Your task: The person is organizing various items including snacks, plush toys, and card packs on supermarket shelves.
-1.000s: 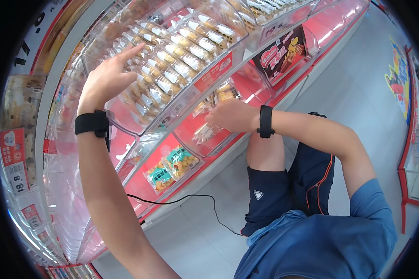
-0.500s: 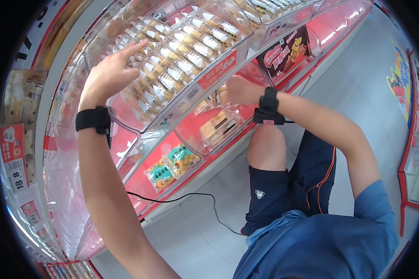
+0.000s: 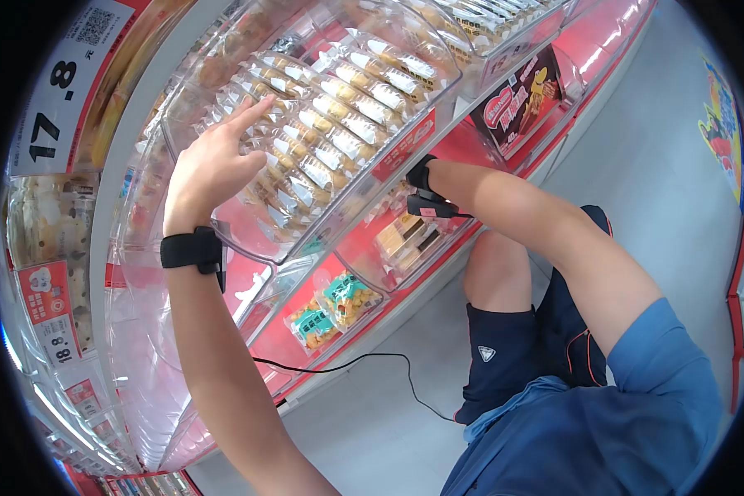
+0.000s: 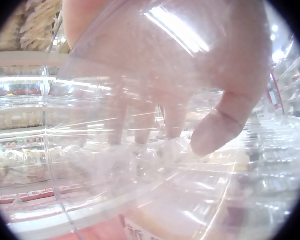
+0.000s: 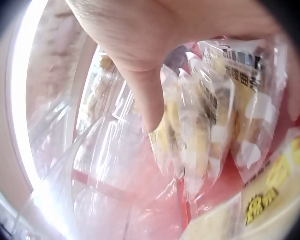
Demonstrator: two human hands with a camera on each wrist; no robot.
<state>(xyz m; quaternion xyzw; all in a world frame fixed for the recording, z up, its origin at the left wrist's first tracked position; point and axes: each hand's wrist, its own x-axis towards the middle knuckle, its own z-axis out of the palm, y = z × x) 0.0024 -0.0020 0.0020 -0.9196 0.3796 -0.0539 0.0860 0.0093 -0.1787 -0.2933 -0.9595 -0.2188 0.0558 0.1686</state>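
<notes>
My left hand (image 3: 219, 165) rests over rows of individually wrapped biscuits (image 3: 331, 136) in the upper clear bin, fingers extended and thumb apart. The left wrist view shows its fingertips (image 4: 175, 127) down at the clear wrappers, behind a curved transparent wall. In the head view my right hand is hidden beneath the upper bin; its wrist strap (image 3: 422, 186) shows at the edge. The right wrist view shows my right hand (image 5: 142, 55) holding a bunch of upright snack packets (image 5: 195, 135), thumb along their left side. Below them lies a packet with a yellow burst label (image 5: 260, 205).
Bags with teal labels (image 3: 347, 298) and a pack of rectangular biscuits (image 3: 409, 240) lie in the lower red compartments. A dark snack sign (image 3: 521, 103) stands farther along. The upper bin's clear front wall (image 3: 351, 198) overhangs them. A black cable (image 3: 364, 357) hangs below.
My right hand has moved from over the lower compartment to deeper under the upper bin, uncovering the rectangular biscuits. My left hand stays on the wrapped biscuits. The head view has shifted slightly.
</notes>
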